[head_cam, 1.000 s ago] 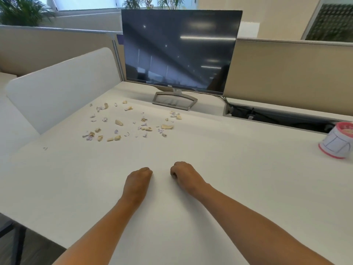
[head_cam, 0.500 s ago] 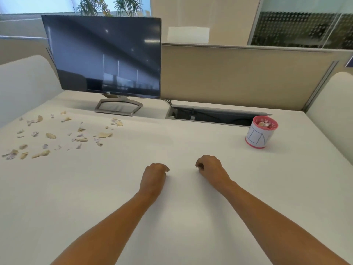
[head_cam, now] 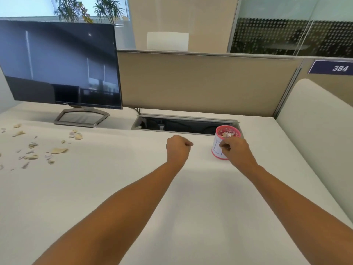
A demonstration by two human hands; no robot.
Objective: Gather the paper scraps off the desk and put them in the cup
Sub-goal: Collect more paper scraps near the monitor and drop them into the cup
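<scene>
Round cup (head_cam: 216, 150), white paper wall w/ pink rim & pink base, stands upright on the white surface (head_cam: 198, 197). Inside it a heap of pale paper scraps (head_cam: 227, 134) reaches approx rim level.

My right grip (head_cam: 236, 152) is at the cup's near-right side and overlaps its wall from where I look. Its fingers are curled in, tips bunched vs the thumb just below the rim. A tiny greyish speck shows at the tips, too small to name, so I can't tell if I'm pinching sth or touching the cup. My left grip (head_cam: 177, 150) is a clenched fist just left of the cup, apart from it, back of the hand up. Can't tell if anything is inside. Both forearms are bare, stretched towards the cup.

The loose scraps (head_cam: 59, 150), tan, white & a few lilac, lie scattered flat on the surface well left of the cup.

Just behind the cup is an open dark cable trough (head_cam: 172, 125) sunk into the surface, w/ cables inside. Behind that stands a beige fabric partition (head_cam: 200, 83). Far left of the cup & further back is a black flat monitor (head_cam: 57, 64), screen dark, on a grey open-frame stand (head_cam: 82, 117). Right of the cup is a white rounded side panel (head_cam: 315, 121). Up & right of the cup is a dark-blue plate reading "384" (head_cam: 332, 67). Well behind the cup, above the partition, are green plants (head_cam: 86, 8) and dotted frosted glass (head_cam: 286, 35).
</scene>
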